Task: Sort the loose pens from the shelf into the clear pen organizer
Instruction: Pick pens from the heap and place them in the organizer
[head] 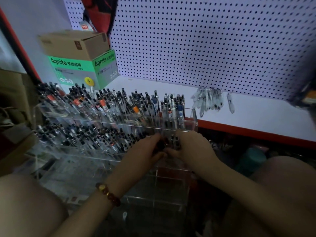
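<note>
A green and grey box (75,71) printed "Agnite" stands at the back left. A plain brown cardboard box (73,44) sits askew on top of it. A white pegboard wall (205,40) rises just right of the green box. Red and black fabric (100,12) hangs above it.

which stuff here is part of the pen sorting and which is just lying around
Job: clear pen organizer, loose pens on the shelf, bunch of pens gripped by left hand and right hand.
Lying about: green Agnite box, brown cardboard box on it, pegboard.
</note>
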Available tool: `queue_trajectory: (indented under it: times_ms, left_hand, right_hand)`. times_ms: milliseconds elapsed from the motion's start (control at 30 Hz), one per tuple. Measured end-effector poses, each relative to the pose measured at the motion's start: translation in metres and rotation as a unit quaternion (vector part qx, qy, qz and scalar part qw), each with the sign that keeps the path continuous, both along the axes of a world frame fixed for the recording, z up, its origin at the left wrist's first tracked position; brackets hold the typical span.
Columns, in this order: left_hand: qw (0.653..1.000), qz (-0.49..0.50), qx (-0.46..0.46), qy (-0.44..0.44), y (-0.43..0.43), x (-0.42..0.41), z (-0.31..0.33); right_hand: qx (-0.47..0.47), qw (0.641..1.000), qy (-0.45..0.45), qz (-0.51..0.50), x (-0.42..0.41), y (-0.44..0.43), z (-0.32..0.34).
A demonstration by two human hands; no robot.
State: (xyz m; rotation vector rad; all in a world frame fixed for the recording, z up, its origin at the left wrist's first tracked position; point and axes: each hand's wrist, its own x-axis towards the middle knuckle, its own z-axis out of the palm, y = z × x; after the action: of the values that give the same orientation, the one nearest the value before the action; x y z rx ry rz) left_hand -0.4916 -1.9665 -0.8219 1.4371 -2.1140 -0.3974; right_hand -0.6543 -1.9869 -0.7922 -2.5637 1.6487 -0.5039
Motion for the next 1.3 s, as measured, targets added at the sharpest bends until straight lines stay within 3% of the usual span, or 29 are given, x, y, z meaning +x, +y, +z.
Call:
queue_trajectory:
  times_ms: [167, 433, 667, 1100, 1300]
  left_hand:
    - [0.999, 0.006, 0.028, 0.03, -0.001, -0.001, -0.001]
    - [0.996, 0.027, 0.01, 0.082, -0.003, -0.001, 0.0]
    - [0.99, 0.024, -0.027, 0.134, -0.003, 0.006, 0.016]
    - [0.996, 0.025, -0.057, 0.062, -0.002, 0.003, 0.008]
    - [0.996, 0.028, -0.072, 0.038, 0.001, 0.003, 0.009]
  right_hand:
    - [0.059, 0.998, -0.008, 0.002, -0.002, -0.003, 0.005]
    - [0.12, 0.99, 0.06, 0.051, -0.004, -0.001, 0.005]
    - [0.157, 0.986, -0.018, 0.061, -0.008, 0.0, 0.0]
    - [0.108, 0.992, 0.06, 0.04, -0.009, 0.002, 0.0]
    - [0.074, 0.996, 0.029, 0.048, -0.008, 0.009, 0.002]
